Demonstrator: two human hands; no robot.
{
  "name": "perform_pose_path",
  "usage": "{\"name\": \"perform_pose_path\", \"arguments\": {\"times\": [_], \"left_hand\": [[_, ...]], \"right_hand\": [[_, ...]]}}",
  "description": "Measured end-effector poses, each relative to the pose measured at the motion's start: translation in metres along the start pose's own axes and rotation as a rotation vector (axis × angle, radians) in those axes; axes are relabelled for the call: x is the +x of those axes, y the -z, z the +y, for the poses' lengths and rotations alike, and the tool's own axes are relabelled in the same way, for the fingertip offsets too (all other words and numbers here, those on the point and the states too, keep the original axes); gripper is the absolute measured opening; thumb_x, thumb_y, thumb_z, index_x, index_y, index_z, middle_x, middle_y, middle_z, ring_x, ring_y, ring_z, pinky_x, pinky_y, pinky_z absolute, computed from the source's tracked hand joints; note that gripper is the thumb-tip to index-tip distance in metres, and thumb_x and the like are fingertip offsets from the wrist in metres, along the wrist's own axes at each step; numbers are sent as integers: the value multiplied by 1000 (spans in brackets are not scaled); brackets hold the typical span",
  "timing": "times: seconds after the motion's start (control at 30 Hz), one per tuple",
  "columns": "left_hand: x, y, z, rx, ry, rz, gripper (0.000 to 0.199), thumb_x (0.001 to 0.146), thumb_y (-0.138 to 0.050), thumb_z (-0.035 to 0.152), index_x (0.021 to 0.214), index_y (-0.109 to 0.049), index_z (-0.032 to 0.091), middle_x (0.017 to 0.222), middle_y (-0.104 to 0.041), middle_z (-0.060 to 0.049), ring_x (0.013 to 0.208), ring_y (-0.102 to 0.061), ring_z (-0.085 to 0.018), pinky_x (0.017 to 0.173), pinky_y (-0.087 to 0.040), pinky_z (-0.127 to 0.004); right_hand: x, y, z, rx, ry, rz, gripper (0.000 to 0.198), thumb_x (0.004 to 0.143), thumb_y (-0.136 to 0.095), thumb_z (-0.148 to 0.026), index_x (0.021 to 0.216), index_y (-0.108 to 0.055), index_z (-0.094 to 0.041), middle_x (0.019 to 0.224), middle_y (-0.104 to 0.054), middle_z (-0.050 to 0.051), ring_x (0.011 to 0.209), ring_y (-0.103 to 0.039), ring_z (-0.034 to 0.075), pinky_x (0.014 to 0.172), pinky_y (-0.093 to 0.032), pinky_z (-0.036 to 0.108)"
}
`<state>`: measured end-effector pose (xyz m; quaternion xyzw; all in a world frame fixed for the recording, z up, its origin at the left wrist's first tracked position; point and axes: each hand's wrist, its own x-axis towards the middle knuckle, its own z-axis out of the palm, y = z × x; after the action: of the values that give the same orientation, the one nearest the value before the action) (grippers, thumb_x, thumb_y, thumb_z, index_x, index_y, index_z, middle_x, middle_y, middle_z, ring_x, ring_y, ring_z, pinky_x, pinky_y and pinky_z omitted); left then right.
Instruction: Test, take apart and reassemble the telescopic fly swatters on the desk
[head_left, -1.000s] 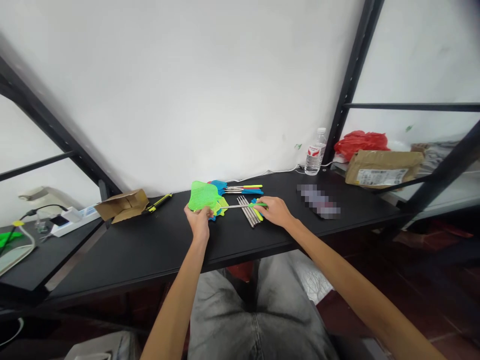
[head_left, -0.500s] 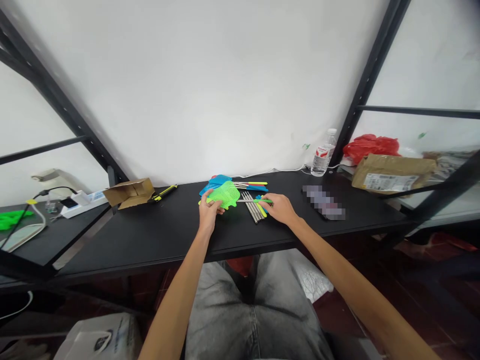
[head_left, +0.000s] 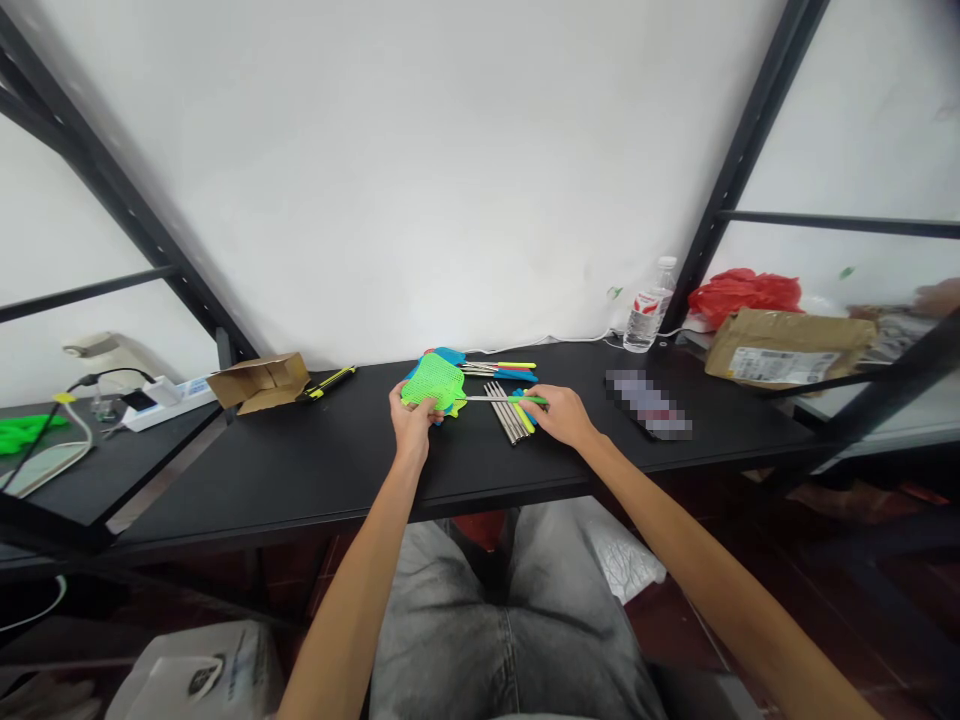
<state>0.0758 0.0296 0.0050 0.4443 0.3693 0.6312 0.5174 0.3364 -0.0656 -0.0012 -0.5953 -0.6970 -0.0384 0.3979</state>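
My left hand point(head_left: 412, 420) is closed on the green mesh head of a fly swatter point(head_left: 435, 378), thumb on top. My right hand point(head_left: 559, 415) grips the green grip of a thin metal fly swatter handle point(head_left: 487, 399). The rod's far end meets the narrow neck of the green head; whether it sits inside, I cannot tell. Beneath the rod lie several metal handles point(head_left: 506, 412) side by side, with yellow and blue grips. Blue swatter heads point(head_left: 450, 355) show behind the green one, and their handles point(head_left: 517, 371) with yellow and blue grips point right.
An open cardboard box point(head_left: 259, 383) and a yellow-black cutter point(head_left: 330, 384) are on the left of the black table point(head_left: 300, 470). A water bottle point(head_left: 649, 308) stands at the back right, near a pixelated flat object point(head_left: 649, 405). A taped parcel point(head_left: 787, 345) rests beyond the shelf post.
The green swatter head has moved left and turned, its neck now facing the rod. The rod shows more of its length between my hands. My right hand has barely shifted.
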Motion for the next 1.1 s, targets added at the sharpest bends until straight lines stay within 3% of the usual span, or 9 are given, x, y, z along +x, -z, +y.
{"name": "perform_pose_path", "arguments": {"times": [0.33, 0.77, 1.1], "left_hand": [[4, 3, -2, -79, -23, 145, 59, 60, -62, 11, 110, -35, 25, 87, -55, 4, 45, -52, -6, 44, -47, -23], [3, 3, 1, -97, 2, 187, 57, 60, -60, 12, 110, -35, 25, 85, -54, 5, 48, -50, -7, 45, -44, -22], [4, 2, 0, -102, 0, 139, 57, 60, -60, 12, 109, -34, 25, 80, -54, 7, 42, -51, -8, 44, -46, -24]], "right_hand": [[0, 1, -2, 12, -7, 13, 25, 94, -58, -43, 96, -74, -24, 94, -77, 5, 80, -69, 21, 74, -48, 30], [-1, 3, 0, 40, -16, 59, 27, 95, -57, -43, 96, -73, -23, 87, -76, 4, 77, -68, 21, 71, -47, 29], [-1, 3, 0, 29, -3, 26, 28, 95, -55, -44, 96, -74, -24, 90, -76, 5, 79, -69, 22, 73, -48, 30]]}}
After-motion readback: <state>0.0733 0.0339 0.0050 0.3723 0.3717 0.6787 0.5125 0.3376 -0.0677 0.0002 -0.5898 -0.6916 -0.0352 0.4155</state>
